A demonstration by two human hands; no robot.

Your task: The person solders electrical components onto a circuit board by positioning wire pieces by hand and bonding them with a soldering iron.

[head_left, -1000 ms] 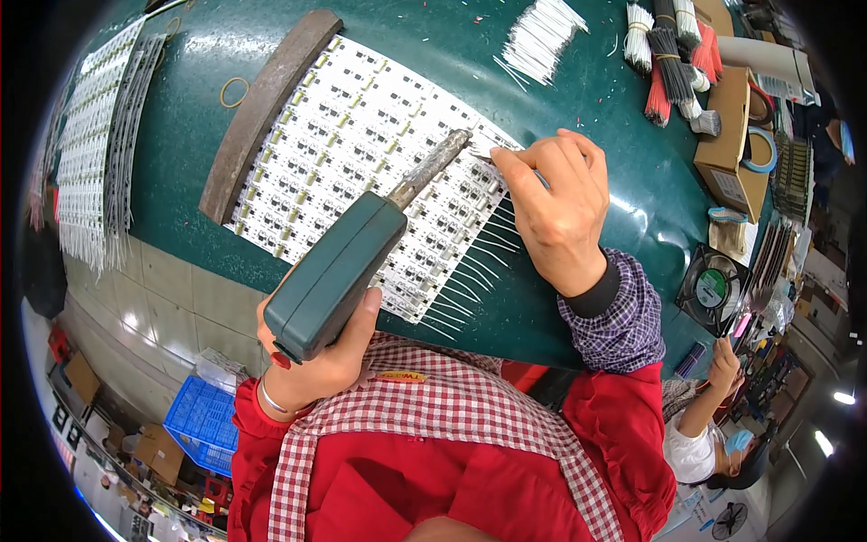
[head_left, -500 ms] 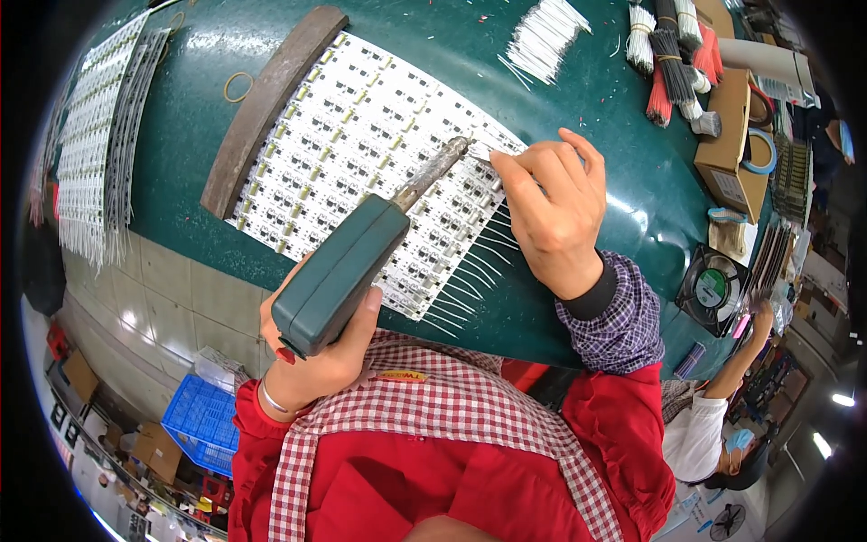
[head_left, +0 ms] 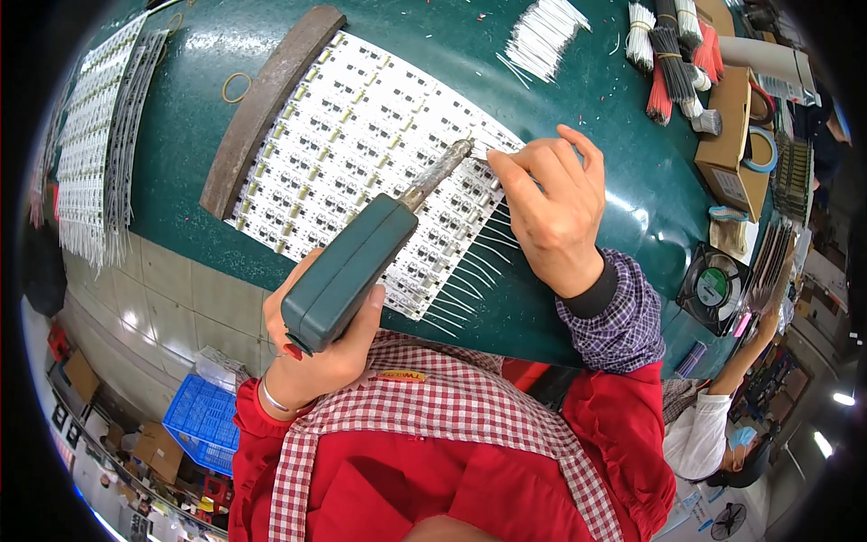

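A green soldering gun (head_left: 348,271) is gripped in my left hand (head_left: 336,361), its metal tip angled up and to the right over a white circuit board panel (head_left: 361,113). That tip rests near the panel's right edge, by my right fingertips. My right hand (head_left: 558,217) pinches a thin white wire (head_left: 480,155) between thumb and forefinger, its end close to the tip; whether they touch I cannot tell. Several white wires (head_left: 480,264) stick out along the panel's lower right edge. A dark curved bar (head_left: 266,126) lies across the panel's left edge.
Loose white wires (head_left: 545,38) lie at the far side. Wire bundles (head_left: 668,68), a cardboard box (head_left: 722,149) and a small fan (head_left: 712,287) stand at right. More wired panels (head_left: 99,135) sit at left. A co-worker's arm (head_left: 751,361) reaches in at right.
My left hand and the soldering gun's body have shifted slightly to the right. My right hand is almost unmoved. The co-worker's hand at right has moved a little.
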